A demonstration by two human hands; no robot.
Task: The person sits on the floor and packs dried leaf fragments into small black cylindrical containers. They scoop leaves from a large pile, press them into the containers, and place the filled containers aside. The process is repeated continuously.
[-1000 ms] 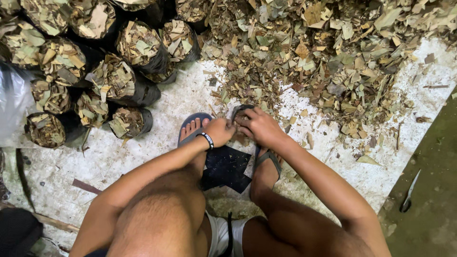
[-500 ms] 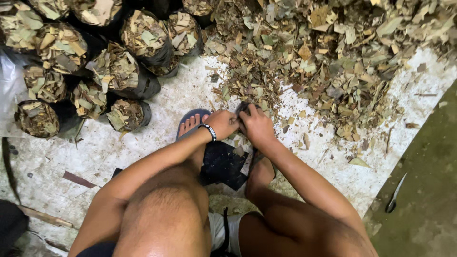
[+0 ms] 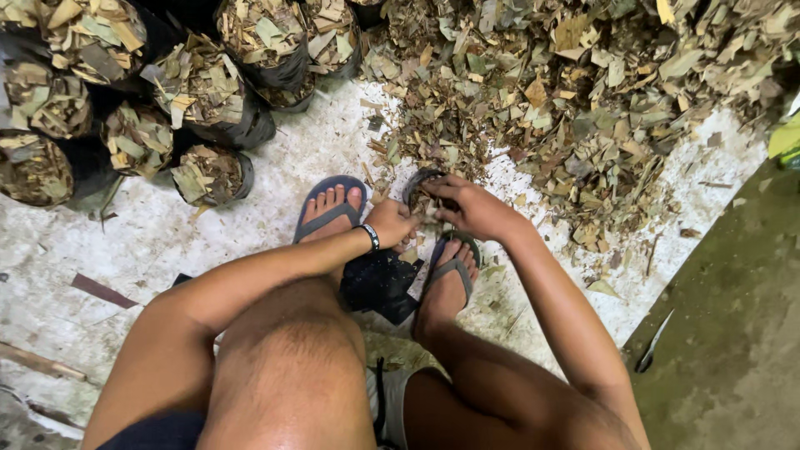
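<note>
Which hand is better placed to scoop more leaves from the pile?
Right, probably. The right hand lies on the small black bag beside the leaf pile; the left hand grips the bag's near side, farther away.

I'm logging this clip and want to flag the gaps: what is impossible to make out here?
Head view:
- Small black bag: mostly covered by right hand and left hand; its fill level is hidden.
- Black sheet: partly behind the left forearm.
- Filled bags: cut off by the top and left edges.
- Thin object on the floor at right: too small to identify.

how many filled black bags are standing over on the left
About 8 filled black bags, clustered at upper left beside the leaf pile; the frame edge cuts some, so more may be hidden.
</note>
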